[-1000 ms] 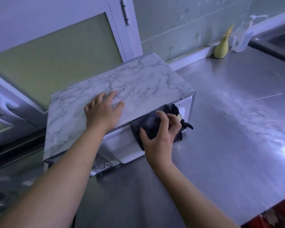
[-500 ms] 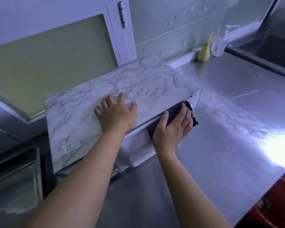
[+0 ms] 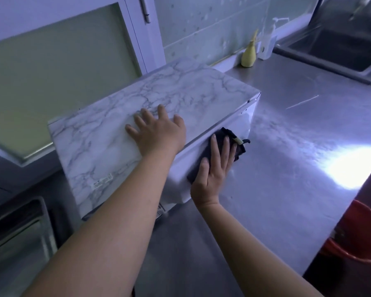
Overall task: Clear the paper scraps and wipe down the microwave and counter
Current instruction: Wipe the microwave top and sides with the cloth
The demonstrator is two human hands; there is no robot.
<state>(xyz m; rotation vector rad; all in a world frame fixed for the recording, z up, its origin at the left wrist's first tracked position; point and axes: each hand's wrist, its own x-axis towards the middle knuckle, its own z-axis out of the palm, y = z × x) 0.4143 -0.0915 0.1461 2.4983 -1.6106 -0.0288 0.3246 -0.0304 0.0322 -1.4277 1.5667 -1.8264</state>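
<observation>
A steel bench (image 3: 298,151) fills the right half of the view, with a bright glare patch near its right edge. A microwave (image 3: 180,97), its top covered in a white marble pattern, stands at the bench's left end, skewed so that one corner points along the back wall. A sink (image 3: 341,48) is sunk into the far right corner of the bench. Behind the microwave, past the bench's left end, a cabinet door (image 3: 62,65) with a frosted pane hangs open. A red bucket (image 3: 356,241) shows below the bench's right edge.

The left hand (image 3: 159,133) lies flat on the microwave's top near its front edge, fingers spread and straight, holding nothing. The right hand (image 3: 212,174) presses a dark cloth (image 3: 222,132) against the microwave's white side wall, fingers extended and flat over it, not curled round it. The cloth sits just under the top edge, and its far end sticks out beyond the fingertips.

At the back edge of the bench, beside the sink, a yellow bottle (image 3: 248,57) stands upright, with a clear pump dispenser (image 3: 268,47) just to its right. A thin pale sliver (image 3: 302,101) lies on the bench well right of the microwave; I cannot tell what it is.
</observation>
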